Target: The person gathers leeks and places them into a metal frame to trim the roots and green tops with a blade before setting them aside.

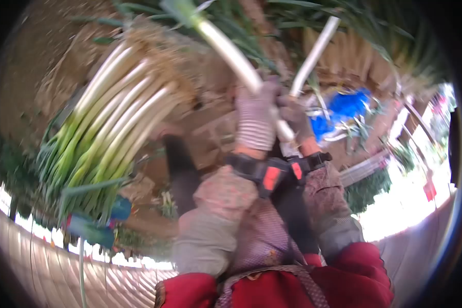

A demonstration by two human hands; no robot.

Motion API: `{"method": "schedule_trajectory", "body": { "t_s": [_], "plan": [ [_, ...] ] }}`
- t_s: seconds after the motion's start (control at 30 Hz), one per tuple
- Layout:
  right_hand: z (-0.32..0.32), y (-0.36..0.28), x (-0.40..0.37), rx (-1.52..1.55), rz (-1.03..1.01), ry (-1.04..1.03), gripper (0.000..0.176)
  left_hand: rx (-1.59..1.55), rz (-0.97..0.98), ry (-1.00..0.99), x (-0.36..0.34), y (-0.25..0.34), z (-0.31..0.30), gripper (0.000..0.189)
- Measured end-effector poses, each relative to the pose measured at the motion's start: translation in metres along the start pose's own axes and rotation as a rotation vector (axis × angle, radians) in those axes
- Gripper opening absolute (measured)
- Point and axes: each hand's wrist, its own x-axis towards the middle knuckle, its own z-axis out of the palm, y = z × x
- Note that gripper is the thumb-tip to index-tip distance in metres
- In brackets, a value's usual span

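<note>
My left hand, in a striped glove, is closed around a leek. The leek's green part points away at the top, and its white lower end comes out below my fingers, between both hands. Close beside it is my right hand, gloved and blurred by motion, with its fingers curled. A slim white stalk rises out of the right hand, slanting up and to the right. Buckled straps circle both wrists.
A pile of leeks lies at the left, roots toward the top. More leeks lie at the upper right. Blue plastic with white and green scraps lies right of my hands. A dark-clad leg extends forward at the left.
</note>
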Motion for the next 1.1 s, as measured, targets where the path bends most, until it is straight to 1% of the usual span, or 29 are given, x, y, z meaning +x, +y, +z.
{"method": "schedule_trajectory", "body": {
  "t_s": [0.03,0.1,0.13,0.17,0.2,0.23,0.27,0.3,0.37,0.4,0.5,0.57,0.6,0.63,0.67,0.7,0.73,0.77,0.8,0.83,0.87,0.9,0.97,1.0,1.07,1.1],
  "plan": [
    [0.004,0.009,0.008,-0.043,0.047,0.042,0.034,0.096,0.061,0.017,-0.007,0.008,0.009,0.022],
    [0.006,0.017,0.021,-0.115,0.118,0.104,0.026,0.193,0.267,0.016,-0.001,-0.011,0.008,0.024],
    [0.005,0.020,0.025,-0.159,0.133,0.117,0.023,0.223,0.277,0.029,-0.002,-0.023,0.010,0.024],
    [0.004,0.023,0.026,-0.200,0.147,0.122,0.022,0.253,0.275,0.031,-0.011,-0.020,0.014,0.025],
    [-0.001,0.027,0.027,-0.247,0.162,0.141,0.024,0.251,0.269,0.042,-0.022,-0.018,0.019,0.026],
    [-0.005,0.029,0.027,-0.299,0.161,0.134,0.026,0.249,0.261,0.062,-0.034,-0.005,0.026,0.027],
    [-0.009,0.031,0.027,-0.358,0.159,0.121,0.028,0.331,0.234,0.013,-0.030,-0.015,0.019,0.030],
    [-0.014,0.034,0.026,-0.412,0.159,0.109,0.031,0.325,0.285,-0.008,-0.028,-0.024,0.017,0.034],
    [-0.033,0.040,0.033,-0.547,0.154,0.093,0.038,0.317,0.308,-0.062,-0.043,-0.023,0.014,0.037],
    [-0.044,0.043,0.036,-0.613,0.151,0.081,0.041,0.219,0.374,-0.112,-0.048,-0.011,0.017,0.039],
    [-0.083,0.059,0.036,-0.860,0.204,-0.029,0.051,0.241,0.471,-0.151,-0.065,0.085,0.023,0.037],
    [-0.115,0.057,0.020,-1.159,0.291,-0.166,0.059,0.212,0.331,-0.263,-0.051,0.113,0.022,0.039],
    [-0.130,0.053,0.015,-1.316,0.329,-0.231,0.062,0.109,0.286,-0.266,-0.050,0.110,0.016,0.035],
    [-0.140,0.039,0.016,-1.343,0.314,-0.247,0.066,0.073,0.203,-0.263,-0.052,0.107,0.010,0.035],
    [-0.140,0.025,0.029,-1.237,0.274,-0.182,0.070,0.036,0.111,-0.244,-0.058,0.104,0.002,0.034],
    [-0.130,-0.009,0.036,-0.832,0.067,-0.245,0.069,-0.003,0.013,-0.216,-0.065,0.098,-0.009,0.033],
    [-0.107,-0.056,0.032,-0.418,0.033,-0.299,0.066,-0.031,-0.048,-0.198,-0.069,0.090,-0.019,0.032],
    [-0.083,-0.105,0.028,-0.001,0.031,-0.374,0.063,-0.055,-0.101,-0.189,-0.068,0.080,-0.027,0.030],
    [-0.047,-0.159,0.009,0.419,0.196,-0.443,0.058,-0.079,-0.158,-0.179,-0.067,0.068,-0.037,0.029],
    [-0.015,-0.211,-0.012,0.311,0.071,-0.474,0.055,-0.101,-0.171,-0.185,-0.065,0.052,-0.049,0.029],
    [0.016,-0.234,-0.017,0.349,0.047,-0.550,0.057,-0.122,-0.179,-0.191,-0.062,0.036,-0.062,0.028],
    [0.035,-0.234,-0.008,0.512,0.079,-0.691,0.060,-0.143,-0.185,-0.197,-0.062,0.030,-0.070,0.028],
    [0.064,-0.231,-0.001,0.466,0.195,-0.645,0.053,0.111,-0.197,-0.128,-0.079,0.043,-0.089,0.028],
    [0.078,-0.239,-0.013,0.590,0.274,-0.677,0.051,0.191,-0.183,-0.098,-0.083,0.045,-0.099,0.027],
    [0.099,-0.256,-0.041,0.825,0.423,-0.723,0.047,0.440,-0.142,-0.156,-0.091,0.045,-0.113,0.035],
    [0.099,-0.252,-0.043,0.865,0.448,-0.736,0.046,0.559,-0.113,-0.178,-0.095,0.044,-0.119,0.039]
  ]
}}
